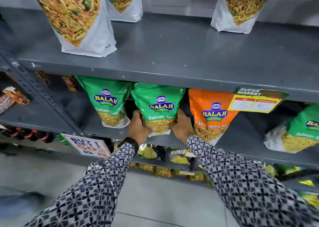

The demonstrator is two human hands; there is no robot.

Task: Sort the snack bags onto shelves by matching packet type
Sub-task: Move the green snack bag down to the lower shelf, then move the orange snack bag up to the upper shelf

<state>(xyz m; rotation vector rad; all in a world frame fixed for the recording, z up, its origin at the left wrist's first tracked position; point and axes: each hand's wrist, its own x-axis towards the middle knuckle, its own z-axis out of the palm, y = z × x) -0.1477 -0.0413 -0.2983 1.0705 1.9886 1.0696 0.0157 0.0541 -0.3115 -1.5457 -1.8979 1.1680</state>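
Observation:
A green Ratlami Sev bag (159,104) stands on the middle grey shelf (107,131), held from both sides. My left hand (139,129) grips its lower left edge and my right hand (183,126) grips its lower right edge. A second green Ratlami Sev bag (107,99) leans just to its left. An orange Tikha Mitha Mix bag (209,114) stands right of it, touching my right wrist. Another green bag (300,131) sits at the far right of the same shelf.
The upper shelf (172,54) carries three white bags of mixed namkeen (77,19). A yellow price tag (257,100) hangs from that shelf's edge. A "Buy 1 Get 1" sign (86,145) hangs lower left. Lower shelves hold several yellow packets (162,171). The grey tiled floor lies below.

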